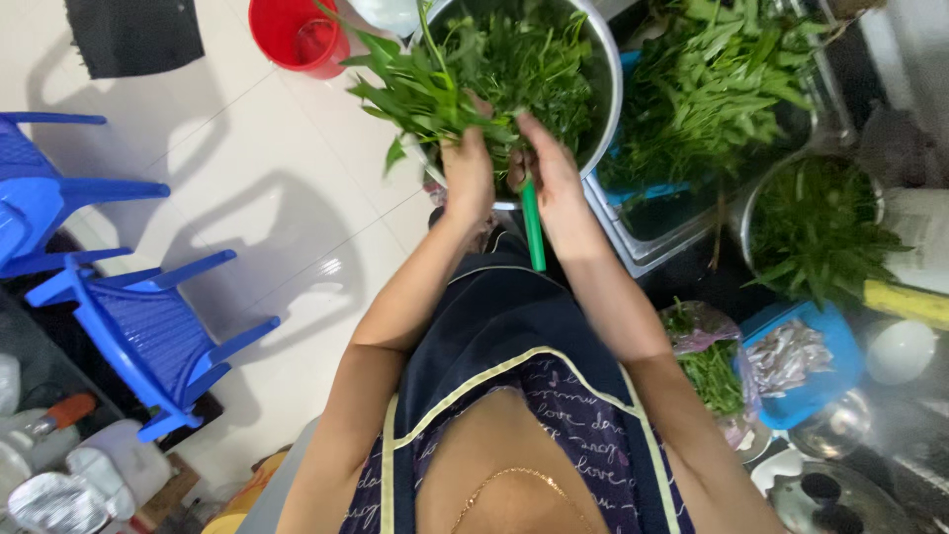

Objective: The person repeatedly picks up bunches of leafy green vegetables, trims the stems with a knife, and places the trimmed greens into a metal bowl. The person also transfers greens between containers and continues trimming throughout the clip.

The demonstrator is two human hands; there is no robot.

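Observation:
My left hand (pixel 469 170) grips a bunch of green leafy stems (pixel 420 94) over a large round metal bowl (pixel 610 94) that is full of the same greens. Just to its right, my right hand (pixel 550 168) is closed on a green-handled knife (pixel 533 229), whose handle points down toward my body. The blade is hidden among the leaves. Both hands sit at the bowl's near rim.
A metal rectangular tray (pixel 647 247) of greens and a smaller round bowl of greens (pixel 813 222) stand at the right. A blue box of small fish (pixel 803 364) lies nearer. Two blue plastic chairs (pixel 148 331) stand on the white tiled floor at left; a red bucket (pixel 295 38) is at the top.

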